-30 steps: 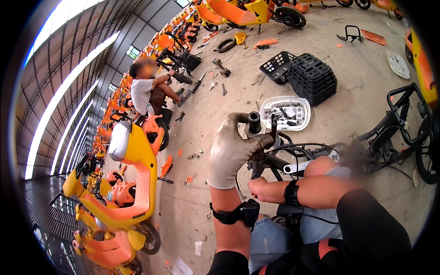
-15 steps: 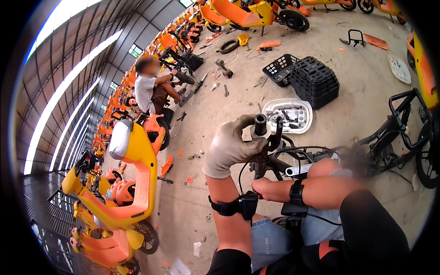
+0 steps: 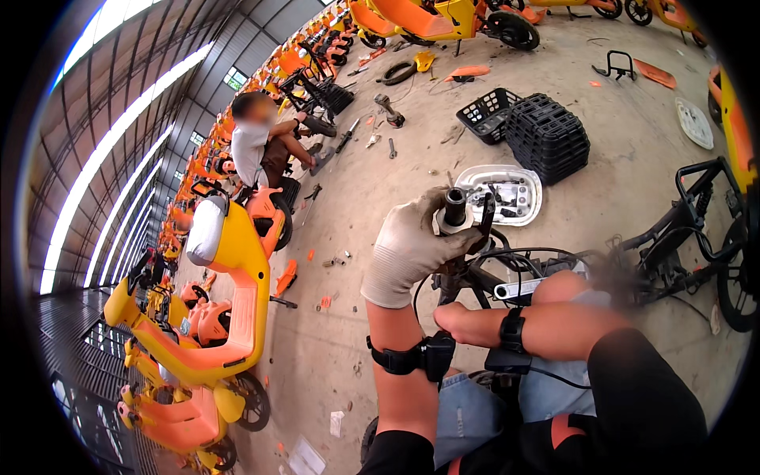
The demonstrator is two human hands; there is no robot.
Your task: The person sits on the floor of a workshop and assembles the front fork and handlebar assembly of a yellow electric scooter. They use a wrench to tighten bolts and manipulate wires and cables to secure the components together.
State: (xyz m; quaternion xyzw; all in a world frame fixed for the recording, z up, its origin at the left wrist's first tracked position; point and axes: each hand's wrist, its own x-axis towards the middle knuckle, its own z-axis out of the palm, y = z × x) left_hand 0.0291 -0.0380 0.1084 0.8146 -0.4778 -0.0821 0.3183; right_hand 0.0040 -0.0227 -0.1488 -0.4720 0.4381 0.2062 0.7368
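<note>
My left hand (image 3: 408, 253), in a pale knit glove, is closed around the upper end of a dark metal tube (image 3: 454, 207) with an open, hollow top. A pale collar (image 3: 457, 225) shows between thumb and fingers. Beside it stands a black bracket (image 3: 486, 212). The tube rises from a stripped black scooter frame (image 3: 673, 218) with loose black cables (image 3: 546, 252). My bare right hand (image 3: 457, 323) is low behind my left forearm, below the tube; its fingers are hidden. Near my right forearm lies a silver bar (image 3: 513, 291) with a ring-shaped end.
Ahead is a white tray (image 3: 535, 207) of small metal parts, with stacked black baskets (image 3: 546, 138) behind. A power tool (image 3: 389, 111) and loose parts lie on the concrete floor. A yellow-orange scooter (image 3: 237, 293) stands left; another person (image 3: 253, 150) sits beyond it.
My left hand, still around the tube, has shifted slightly right, and its wrist has turned a little. The tube and bracket have moved slightly right too. My right arm looks unmoved.
</note>
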